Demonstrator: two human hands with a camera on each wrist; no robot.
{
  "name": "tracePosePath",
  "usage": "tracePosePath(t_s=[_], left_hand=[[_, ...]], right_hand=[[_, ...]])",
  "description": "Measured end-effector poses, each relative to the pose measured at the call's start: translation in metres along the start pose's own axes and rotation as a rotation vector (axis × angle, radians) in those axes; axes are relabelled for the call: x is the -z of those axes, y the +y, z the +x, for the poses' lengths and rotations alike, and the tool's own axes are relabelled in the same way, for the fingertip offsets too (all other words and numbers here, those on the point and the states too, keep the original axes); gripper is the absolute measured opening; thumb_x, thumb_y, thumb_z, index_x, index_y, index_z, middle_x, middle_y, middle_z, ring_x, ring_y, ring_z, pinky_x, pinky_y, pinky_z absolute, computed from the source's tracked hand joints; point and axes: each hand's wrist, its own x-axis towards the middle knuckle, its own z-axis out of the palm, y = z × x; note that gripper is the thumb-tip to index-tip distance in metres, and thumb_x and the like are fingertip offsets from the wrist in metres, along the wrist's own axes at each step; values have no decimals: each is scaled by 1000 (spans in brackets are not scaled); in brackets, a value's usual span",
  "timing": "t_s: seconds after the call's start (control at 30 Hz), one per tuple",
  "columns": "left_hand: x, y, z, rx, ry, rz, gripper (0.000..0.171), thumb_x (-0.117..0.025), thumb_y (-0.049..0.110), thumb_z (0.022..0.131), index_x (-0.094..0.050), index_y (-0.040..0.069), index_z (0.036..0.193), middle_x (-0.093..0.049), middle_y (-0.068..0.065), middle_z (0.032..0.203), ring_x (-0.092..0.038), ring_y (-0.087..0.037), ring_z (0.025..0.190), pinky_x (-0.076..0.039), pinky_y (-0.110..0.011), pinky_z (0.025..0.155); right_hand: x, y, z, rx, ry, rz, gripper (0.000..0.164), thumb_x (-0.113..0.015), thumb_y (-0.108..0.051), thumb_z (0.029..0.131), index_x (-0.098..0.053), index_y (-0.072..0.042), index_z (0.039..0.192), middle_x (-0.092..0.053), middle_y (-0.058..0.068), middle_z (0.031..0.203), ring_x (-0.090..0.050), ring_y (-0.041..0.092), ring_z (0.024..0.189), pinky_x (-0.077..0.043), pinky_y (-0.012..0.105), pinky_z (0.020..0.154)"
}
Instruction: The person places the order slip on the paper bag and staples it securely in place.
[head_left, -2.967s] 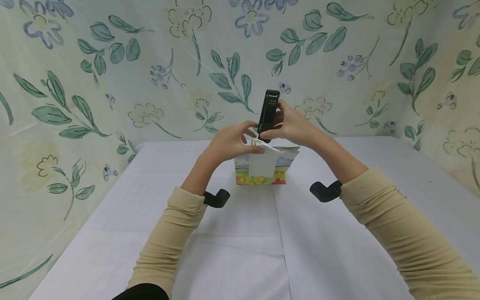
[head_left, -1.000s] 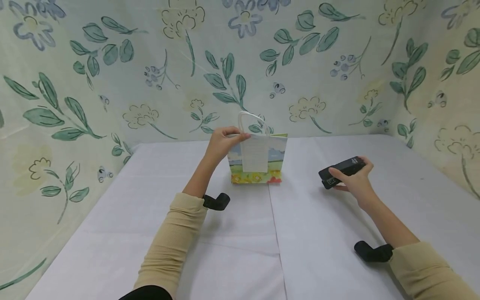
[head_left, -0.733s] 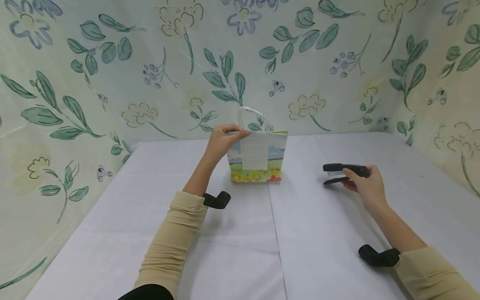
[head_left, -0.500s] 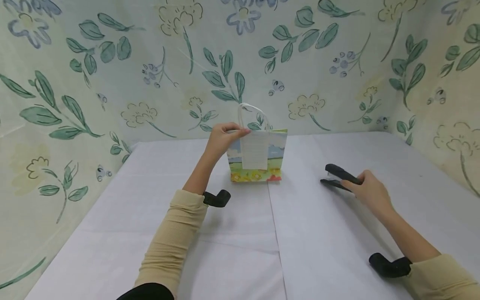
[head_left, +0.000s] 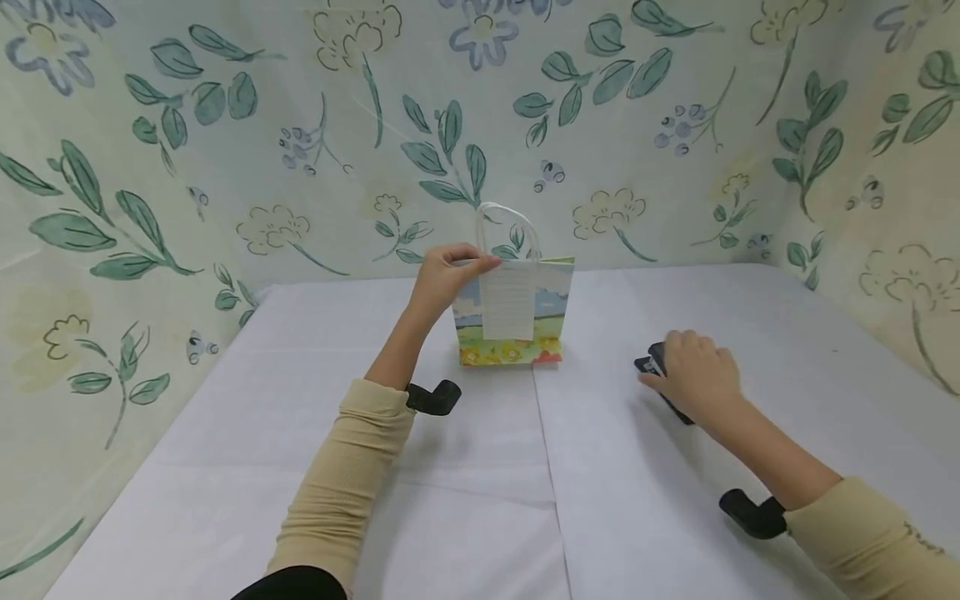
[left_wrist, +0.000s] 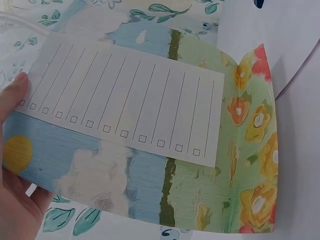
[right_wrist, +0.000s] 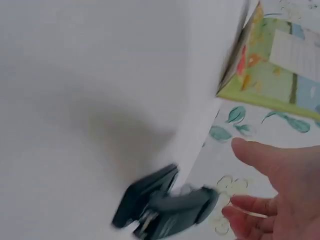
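Note:
A paper gift bag [head_left: 553,310] with a painted flower meadow stands at the table's back, its white handle [head_left: 517,210] upright. On its front lies a white lined card [head_left: 507,310] with small checkboxes. My left hand [head_left: 441,279] pinches the bag's upper left edge, the thumb [left_wrist: 14,92] at the card's end. To the right of the bag, my right hand [head_left: 701,377] is over a black stapler [head_left: 658,357]. In the right wrist view the stapler [right_wrist: 172,212] is blurred and stands apart from the loosely spread fingers; the thumb is extended.
A white cloth [head_left: 480,517] with a fold line covers the table. Floral fabric [head_left: 315,150] hangs behind and at both sides. Black wrist cameras [head_left: 435,397] sit on both forearms.
The right hand carried the stapler from the bag's top to the table's right side, turned it and has let go of it. The left hand moved from the handle to the bag's upper left edge.

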Motion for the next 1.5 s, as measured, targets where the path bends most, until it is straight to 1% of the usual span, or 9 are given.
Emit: tracePosePath(t_s=[0.1,0.17,0.23,0.43,0.6,0.9,1.1,1.27,1.5], left_hand=[[0,-1,0,2,0,-6,26,-72,33,77,-67,7,80,-65,-4,91,-53,-15,87,-42,-30,78],[0,0,0,-2,2,-17,25,-72,32,77,-67,8,79,-65,-4,90,-53,-15,86,-42,-30,77],[-1,0,0,-14,2,-29,24,-72,31,77,-66,8,78,-64,-3,88,-52,-15,84,-42,-29,76],[-4,2,2,-55,14,-54,21,-72,28,77,-65,9,75,-63,1,82,-52,-14,79,-42,-26,72],[-4,4,3,-67,39,-48,23,-71,28,78,-68,5,81,-66,-3,85,-54,-13,80,-44,-25,71],[-7,6,6,-85,98,-40,27,-72,25,77,-71,1,88,-69,-10,92,-57,-13,87,-46,-26,78],[-5,8,11,-83,116,21,27,-72,25,78,-72,1,89,-70,-11,91,-56,-13,81,-44,-22,71],[-2,10,17,-109,103,93,28,-71,28,78,-73,3,89,-70,-13,91,-58,-13,76,-43,-20,63],[-1,10,19,-120,88,68,26,-72,28,77,-73,3,84,-70,-13,88,-57,-11,73,-43,-21,62]], right_hand=[[5,-31,19,53,-110,177,44,-61,-32,85,-54,6,107,-57,20,96,-55,28,81,-48,37,66],[4,-48,34,45,-212,315,42,-57,-28,88,-53,4,116,-57,20,106,-55,27,88,-48,35,70],[-2,-58,48,37,-249,395,43,-56,-28,89,-53,4,117,-57,21,108,-55,27,91,-47,35,72],[-20,-67,70,-71,-304,621,50,-59,-29,86,-52,8,118,-54,24,120,-52,28,98,-46,37,82],[-33,-63,76,-63,-348,713,48,-59,-27,86,-52,9,119,-51,24,123,-49,27,99,-44,37,86],[-43,-56,73,-36,-283,647,39,-63,-29,85,-61,4,106,-60,18,108,-52,22,88,-45,33,77],[-42,-56,67,48,-218,515,30,-64,-26,84,-65,2,92,-64,12,88,-52,19,74,-43,29,66],[-40,-59,63,83,-170,376,29,-64,-28,83,-65,0,91,-66,11,84,-52,19,70,-41,30,63],[-42,-61,61,77,-169,351,29,-65,-29,83,-65,0,88,-64,9,79,-50,19,66,-39,29,59]])
